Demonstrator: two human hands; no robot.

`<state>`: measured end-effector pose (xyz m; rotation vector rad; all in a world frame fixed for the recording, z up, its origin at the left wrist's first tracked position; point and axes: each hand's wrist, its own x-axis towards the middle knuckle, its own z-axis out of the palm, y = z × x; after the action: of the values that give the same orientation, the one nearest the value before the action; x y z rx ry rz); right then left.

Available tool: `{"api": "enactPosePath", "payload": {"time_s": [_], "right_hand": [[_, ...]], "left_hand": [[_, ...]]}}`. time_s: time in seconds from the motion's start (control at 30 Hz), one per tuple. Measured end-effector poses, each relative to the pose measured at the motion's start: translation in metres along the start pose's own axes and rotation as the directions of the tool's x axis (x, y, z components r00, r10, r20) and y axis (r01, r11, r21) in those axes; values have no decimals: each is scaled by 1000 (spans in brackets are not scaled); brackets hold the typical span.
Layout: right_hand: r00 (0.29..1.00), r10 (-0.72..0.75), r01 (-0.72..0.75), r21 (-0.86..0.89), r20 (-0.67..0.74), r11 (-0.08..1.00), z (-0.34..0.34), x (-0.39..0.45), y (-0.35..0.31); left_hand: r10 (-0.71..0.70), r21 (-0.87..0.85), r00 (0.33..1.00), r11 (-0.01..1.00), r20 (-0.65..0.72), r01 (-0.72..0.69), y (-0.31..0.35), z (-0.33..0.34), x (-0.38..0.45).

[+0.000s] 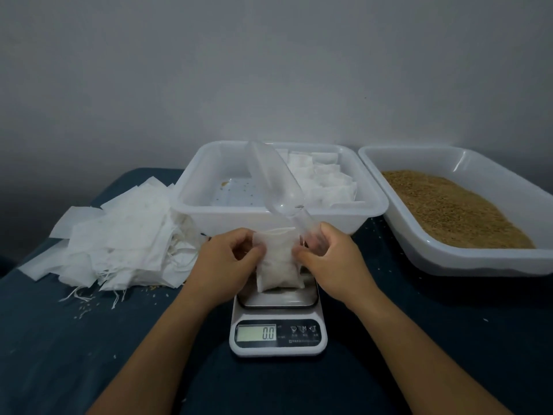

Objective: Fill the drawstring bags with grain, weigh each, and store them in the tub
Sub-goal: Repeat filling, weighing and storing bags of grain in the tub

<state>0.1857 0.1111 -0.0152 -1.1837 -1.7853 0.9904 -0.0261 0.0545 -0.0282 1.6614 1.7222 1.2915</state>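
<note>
A white fabric drawstring bag (pixel 278 262) is showing pale at centre. A golden-brown heap of grain (pixel 449 208) is filling the translucent white plastic tray (pixel 484 262) at three o'clock. The dark blue desk (pixel 59 339) is lying underneath.

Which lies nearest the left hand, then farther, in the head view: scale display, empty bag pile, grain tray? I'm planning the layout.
From the left hand:
1. Empty bag pile, just left.
2. Scale display, below, toward the person.
3. Grain tray, far right.

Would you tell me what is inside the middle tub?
Filled bags are stacked on its right side, a few grains lie at its left; the scoop hides part of the floor.
</note>
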Motion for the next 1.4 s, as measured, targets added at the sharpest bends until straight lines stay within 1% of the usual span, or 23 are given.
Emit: {"api": "enactPosePath", "payload": {"time_s": [0.07, 0.17, 0.3, 0.4, 0.43, 0.57, 0.7, 0.83, 1.03, 1.13, 1.2, 1.27, 1.4], "right_hand": [[1000, -14, 14, -53, -7, 999, -1, 1, 3], [999, -24, 19, -93, -47, 995, -4, 4, 6], [981, -49, 32, -89, -190, 996, -8, 6, 12], [977, -36, 23, -63, -212, 998, -9, 6, 16], [975, -43, 29, -68, -217, 997, -9, 6, 18], [971, -49, 36, -59, -236, 998, -11, 10, 28], [972, -23, 20, -15, -233, 1000, -8, 14, 39], [971, -65, 59, -33, -229, 998, -5, 17, 43], [973, -85, 79, -37, -216, 996, -5, 18, 45], [972, -88, 84, -30, -217, 996, -5, 18, 46], [971, -93, 88, -34, -220, 996, -5, 18, 47], [971, -92, 87, -34, -222, 996, -5, 18, 46], [970, -94, 95, -5, -223, 995, -5, 15, 44]], "left_hand": [[-23, 66, 999, 998, -29, 25, 0, 0, -1], [-18, 114, 994, 993, -107, 30, -2, -2, 2], [-174, 29, 964, 983, -200, 183, -15, -5, 9], [-296, -66, 922, 955, -249, 289, -28, -4, 15], [-321, -73, 909, 947, -264, 314, -32, -4, 17], [-308, 33, 903, 943, -299, 332, -43, 0, 22], [-311, 91, 906, 933, -287, 349, -48, 3, 25], [-333, 82, 902, 926, -276, 368, -48, 3, 25], [-320, 20, 910, 941, -263, 337, -42, 3, 24], [-279, -2, 938, 959, -206, 285, -32, 3, 22], [-224, 38, 964, 972, -142, 231, -26, 4, 19], [-158, 117, 984, 979, -88, 168, -19, 4, 18], [-106, 232, 993, 966, -58, 117, -9, 6, 20]]}}
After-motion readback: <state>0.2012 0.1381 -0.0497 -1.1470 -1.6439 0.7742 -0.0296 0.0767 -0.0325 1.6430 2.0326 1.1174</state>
